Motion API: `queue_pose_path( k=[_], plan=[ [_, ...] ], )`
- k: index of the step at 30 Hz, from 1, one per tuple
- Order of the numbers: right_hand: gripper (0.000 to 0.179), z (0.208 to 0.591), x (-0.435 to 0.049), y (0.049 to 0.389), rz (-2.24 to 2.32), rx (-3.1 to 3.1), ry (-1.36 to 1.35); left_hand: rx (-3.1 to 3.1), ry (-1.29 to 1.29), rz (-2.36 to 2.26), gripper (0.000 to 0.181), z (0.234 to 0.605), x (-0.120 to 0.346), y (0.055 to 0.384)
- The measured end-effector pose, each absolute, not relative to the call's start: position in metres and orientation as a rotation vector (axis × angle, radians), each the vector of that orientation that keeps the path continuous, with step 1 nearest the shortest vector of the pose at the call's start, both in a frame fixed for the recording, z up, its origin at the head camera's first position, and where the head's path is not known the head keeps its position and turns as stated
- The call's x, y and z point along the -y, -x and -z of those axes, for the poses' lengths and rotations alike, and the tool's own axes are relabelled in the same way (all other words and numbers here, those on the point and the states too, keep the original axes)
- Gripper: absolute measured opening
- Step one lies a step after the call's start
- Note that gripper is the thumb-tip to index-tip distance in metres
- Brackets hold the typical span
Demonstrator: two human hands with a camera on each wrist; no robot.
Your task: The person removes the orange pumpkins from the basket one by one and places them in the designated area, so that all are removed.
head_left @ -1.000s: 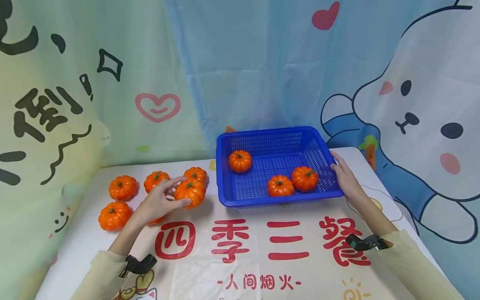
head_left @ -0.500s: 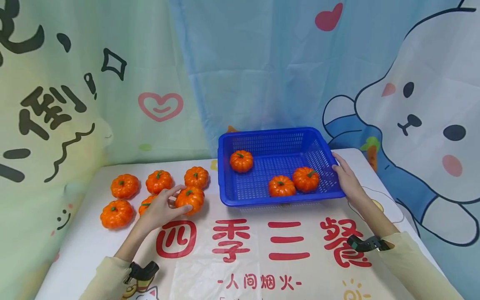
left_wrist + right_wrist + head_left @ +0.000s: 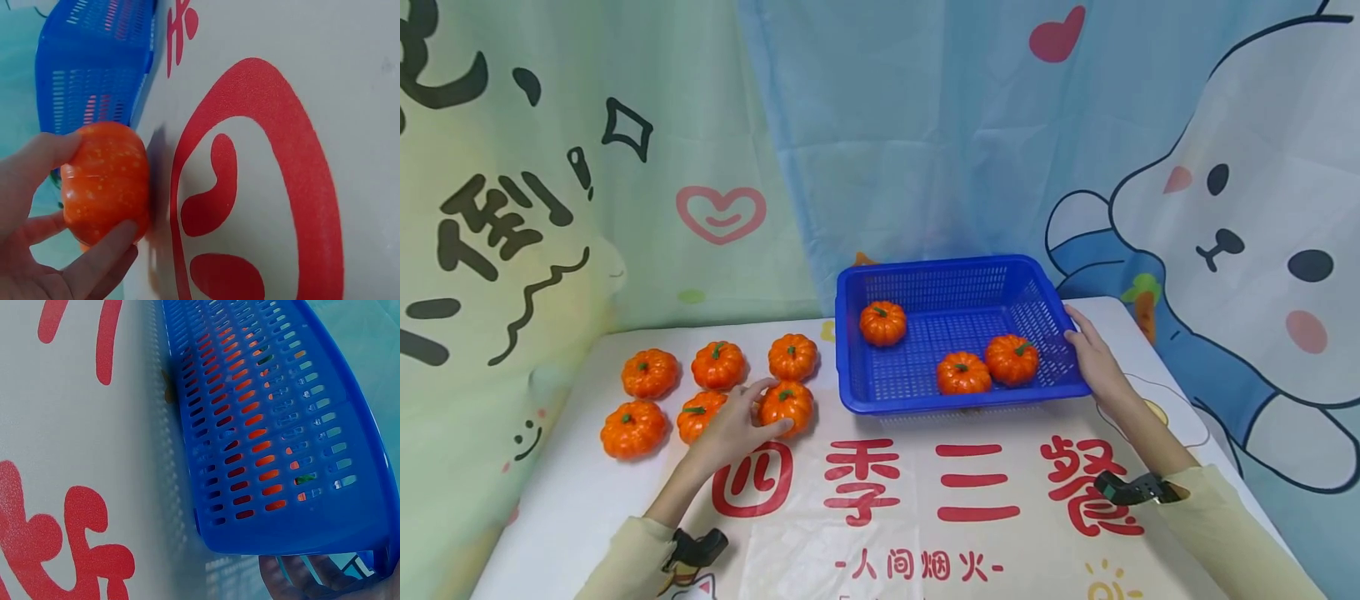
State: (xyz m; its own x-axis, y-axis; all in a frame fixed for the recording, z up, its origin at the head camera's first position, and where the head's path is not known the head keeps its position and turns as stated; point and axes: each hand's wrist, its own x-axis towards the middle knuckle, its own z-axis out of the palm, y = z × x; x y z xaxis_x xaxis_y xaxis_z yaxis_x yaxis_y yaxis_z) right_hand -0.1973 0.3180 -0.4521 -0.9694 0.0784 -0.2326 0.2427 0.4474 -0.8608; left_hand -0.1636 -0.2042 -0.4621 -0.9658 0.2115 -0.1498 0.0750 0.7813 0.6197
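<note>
My left hand (image 3: 741,425) holds a small orange toy pumpkin (image 3: 788,406) at the left part of the table, thumb on the near side and fingers on the far side. In the left wrist view the thumb and fingertips press against the pumpkin (image 3: 106,181) from opposite sides, low over the cloth. A blue plastic basket (image 3: 955,406) stands right of it with three pumpkins inside. My right hand (image 3: 1096,358) grips the basket's right end. The right wrist view has its fingers (image 3: 275,575) hooked under the basket's rim, with orange showing through the slots.
Several more pumpkins lie left of the basket, among them one at the back (image 3: 793,357), a left rear one (image 3: 650,372) and a left front one (image 3: 633,429). A printed cloth (image 3: 917,533) covers the table's front. A curtain (image 3: 887,150) hangs behind.
My left hand has carried its pumpkin slightly down and toward me, then a little right, away from the pumpkin behind it. My right hand and the basket stay put.
</note>
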Motion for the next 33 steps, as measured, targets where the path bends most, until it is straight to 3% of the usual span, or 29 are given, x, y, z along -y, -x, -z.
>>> queue_pose_path(
  k=[33],
  plan=[
    [0.057, 0.457, -0.321, 0.199, 1.563, -2.518, -0.278, -2.907, -0.276, -0.764, 0.076, 0.456, 0.193, 0.154]
  ],
)
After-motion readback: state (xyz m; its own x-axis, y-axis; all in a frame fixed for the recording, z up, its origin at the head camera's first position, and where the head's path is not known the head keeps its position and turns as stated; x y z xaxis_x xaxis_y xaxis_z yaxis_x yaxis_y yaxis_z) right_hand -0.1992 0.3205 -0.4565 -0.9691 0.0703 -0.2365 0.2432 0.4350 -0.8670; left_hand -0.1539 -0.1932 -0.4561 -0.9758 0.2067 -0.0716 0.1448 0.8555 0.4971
